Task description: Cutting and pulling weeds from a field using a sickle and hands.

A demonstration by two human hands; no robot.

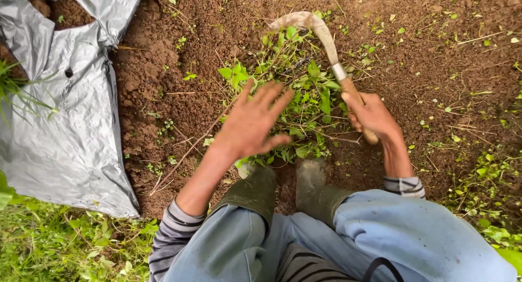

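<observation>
The left hand (251, 121) is spread wide, fingers fanned, holding nothing, its palm down over the near edge of a pile of cut weeds (296, 92); whether it actually presses on the leaves is hard to say. The right hand (371, 114) is closed around the wooden handle of a sickle (326, 40), and the fingers hide most of that handle, with only its butt poking out below the fist. Closest in, the knees in blue trousers (413, 233) fill the bottom edge, cut off by the frame, and two muddy green boots (283, 192) stand at the foot of the pile. The weeds lie between the two hands on bare brown soil (435, 59). Farther out, the sickle's curved blade arches over the top of the pile, its tip dull and mud-stained. Off to the left, a crumpled grey plastic sheet (70, 130) covers the ground, running out of view.
</observation>
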